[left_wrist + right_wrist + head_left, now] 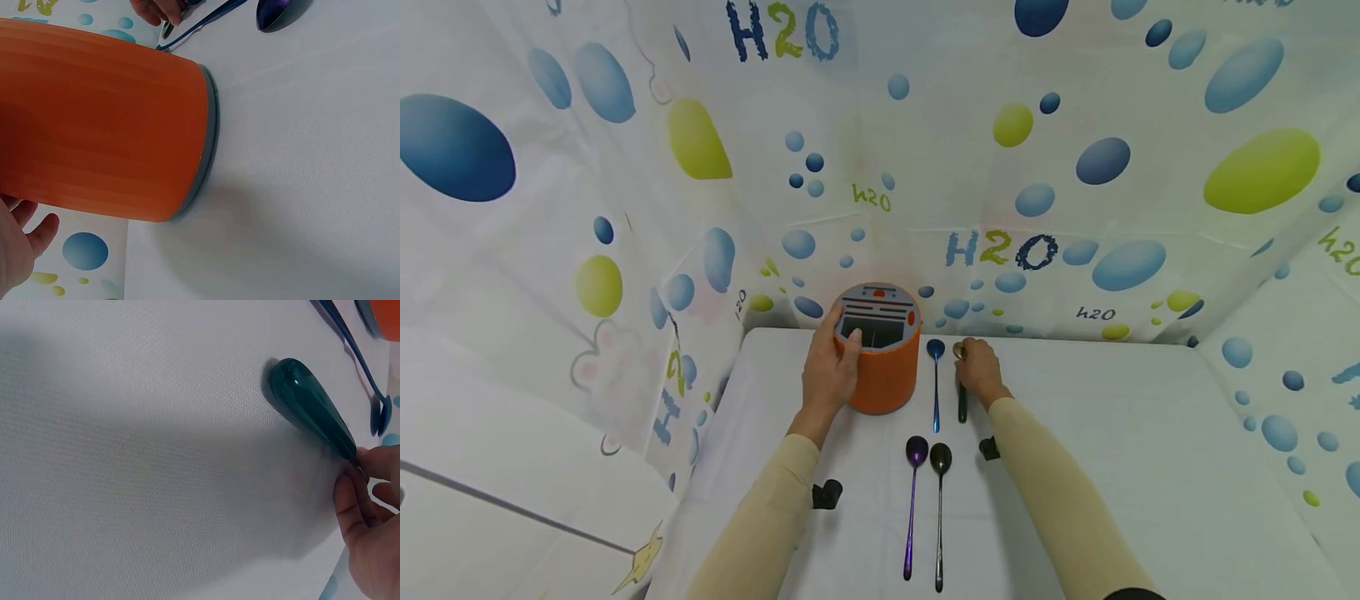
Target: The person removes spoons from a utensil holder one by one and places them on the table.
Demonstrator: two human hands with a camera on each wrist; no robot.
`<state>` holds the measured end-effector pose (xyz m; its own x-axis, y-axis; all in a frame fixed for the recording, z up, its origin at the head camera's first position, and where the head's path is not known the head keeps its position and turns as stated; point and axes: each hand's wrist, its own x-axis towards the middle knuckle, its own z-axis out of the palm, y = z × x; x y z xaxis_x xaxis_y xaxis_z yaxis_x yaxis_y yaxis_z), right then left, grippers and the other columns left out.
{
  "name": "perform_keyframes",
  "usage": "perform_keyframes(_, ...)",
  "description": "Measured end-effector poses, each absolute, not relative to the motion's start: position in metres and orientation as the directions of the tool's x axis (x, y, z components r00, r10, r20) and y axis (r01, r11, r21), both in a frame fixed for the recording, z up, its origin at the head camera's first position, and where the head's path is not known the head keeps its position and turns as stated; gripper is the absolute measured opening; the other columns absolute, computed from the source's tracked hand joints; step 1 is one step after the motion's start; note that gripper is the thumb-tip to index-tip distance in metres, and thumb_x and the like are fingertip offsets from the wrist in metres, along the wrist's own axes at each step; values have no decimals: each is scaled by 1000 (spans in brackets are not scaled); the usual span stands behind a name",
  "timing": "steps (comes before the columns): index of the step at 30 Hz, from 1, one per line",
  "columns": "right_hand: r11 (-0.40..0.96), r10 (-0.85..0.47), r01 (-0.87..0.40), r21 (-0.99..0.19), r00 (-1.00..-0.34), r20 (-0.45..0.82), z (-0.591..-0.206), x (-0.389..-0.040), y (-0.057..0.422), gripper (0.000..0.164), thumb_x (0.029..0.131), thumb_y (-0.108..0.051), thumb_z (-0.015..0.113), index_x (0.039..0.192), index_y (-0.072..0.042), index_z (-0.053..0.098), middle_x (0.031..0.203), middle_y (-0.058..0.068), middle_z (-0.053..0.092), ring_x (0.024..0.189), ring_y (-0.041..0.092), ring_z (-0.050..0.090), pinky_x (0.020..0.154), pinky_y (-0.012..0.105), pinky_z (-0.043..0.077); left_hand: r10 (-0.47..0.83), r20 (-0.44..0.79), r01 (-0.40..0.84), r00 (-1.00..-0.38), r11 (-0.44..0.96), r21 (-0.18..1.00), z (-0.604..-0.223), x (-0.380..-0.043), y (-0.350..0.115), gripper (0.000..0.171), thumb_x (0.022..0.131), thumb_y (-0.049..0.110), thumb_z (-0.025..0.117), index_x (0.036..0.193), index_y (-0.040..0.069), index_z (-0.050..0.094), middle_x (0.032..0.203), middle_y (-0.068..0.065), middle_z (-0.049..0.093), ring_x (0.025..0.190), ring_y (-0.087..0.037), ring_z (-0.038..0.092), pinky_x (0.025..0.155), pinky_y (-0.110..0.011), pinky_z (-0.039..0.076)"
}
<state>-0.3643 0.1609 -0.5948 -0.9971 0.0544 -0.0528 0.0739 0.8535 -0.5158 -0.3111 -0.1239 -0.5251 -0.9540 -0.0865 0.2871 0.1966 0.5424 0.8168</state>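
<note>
An orange cylindrical container (883, 383) with a grey, printed top and a dark rectangular opening stands near the back edge. My left hand (830, 371) holds it at the left, thumb on the front of the top and fingers along the side; in the left wrist view its orange wall (106, 119) fills much of the picture. To the right, my right hand (981, 368) pinches a green-handled utensil with a round, gold-coloured end (958, 350). Its thick green handle (309, 403) lies along the table towards me. Between the hands is a blue spoon (936, 375).
A purple spoon (916, 454) and a dark metallic spoon (940, 462) lie side by side nearer to me, bowls away. The white tabletop (1112, 433) ends at a wall of printed cloth (917, 183). Black camera mounts (827, 494) show at the wrists.
</note>
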Motion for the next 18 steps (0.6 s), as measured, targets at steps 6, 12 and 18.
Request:
perform_keyframes(6,831,92,118,-544,-993,-75,-593,-364,159,32,98,-2,61,129,7,59,123,26,65,113,39,64,98,52,55,-90,284,193,-955,539,820,-527,-312,-124,63,106,57,44,163,38,30,159,-5,47,145,-28,47,116,-62,40)
perform_keyframes(12,803,122,157,-575,-987,-100,-591,-363,158,54,98,-2,59,149,7,45,138,30,58,126,43,59,107,54,51,-95,283,189,-954,542,819,-527,-311,-124,63,106,58,43,163,38,30,158,-5,48,144,-28,48,116,-62,41)
perform_keyframes(18,753,154,191,-629,-981,-113,-589,-363,157,55,98,-4,58,150,4,45,144,28,57,132,43,57,109,54,50,-92,285,193,-954,541,819,-526,-311,-124,63,106,58,43,163,37,30,159,-5,48,144,-28,47,116,-62,40)
